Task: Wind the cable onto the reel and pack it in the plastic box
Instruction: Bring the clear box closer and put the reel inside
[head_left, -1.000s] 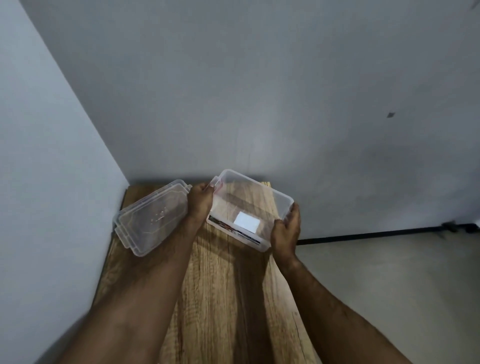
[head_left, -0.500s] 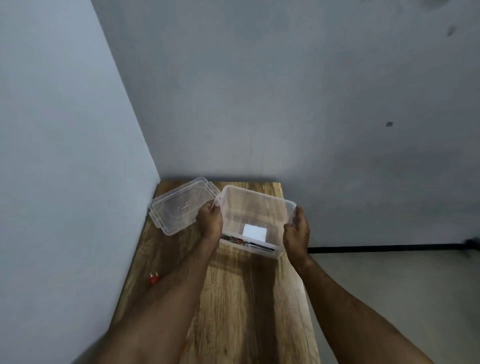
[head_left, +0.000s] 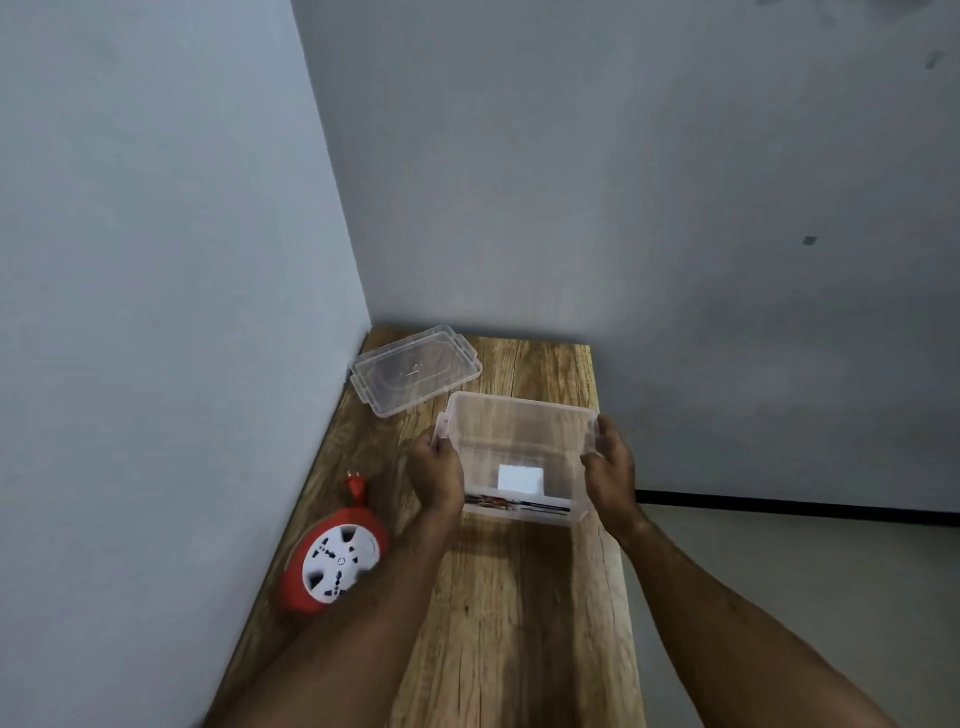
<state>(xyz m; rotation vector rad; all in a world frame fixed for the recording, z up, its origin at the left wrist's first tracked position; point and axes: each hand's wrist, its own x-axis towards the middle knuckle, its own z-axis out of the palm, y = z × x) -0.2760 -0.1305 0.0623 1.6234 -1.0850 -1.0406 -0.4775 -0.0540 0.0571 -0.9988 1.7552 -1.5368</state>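
Note:
A clear plastic box (head_left: 519, 415) stands open on the wooden table, with a white label inside near its front wall. My left hand (head_left: 440, 475) grips its left end and my right hand (head_left: 610, 470) grips its right end. The box's clear lid (head_left: 415, 369) lies flat behind it at the table's far left corner. A red cable reel (head_left: 335, 561) with a white socket face lies on the table's left side, close to my left forearm. Its red plug (head_left: 356, 487) sticks out toward the wall corner.
The narrow wooden table (head_left: 519, 623) fits into a corner, with a grey wall along its left side and another behind it. Its right edge drops to a pale floor (head_left: 779, 571) with a dark skirting line.
The box has come nearer to me along the table, held by both hands and squared up. The view has tipped down, so the red reel and plug now show.

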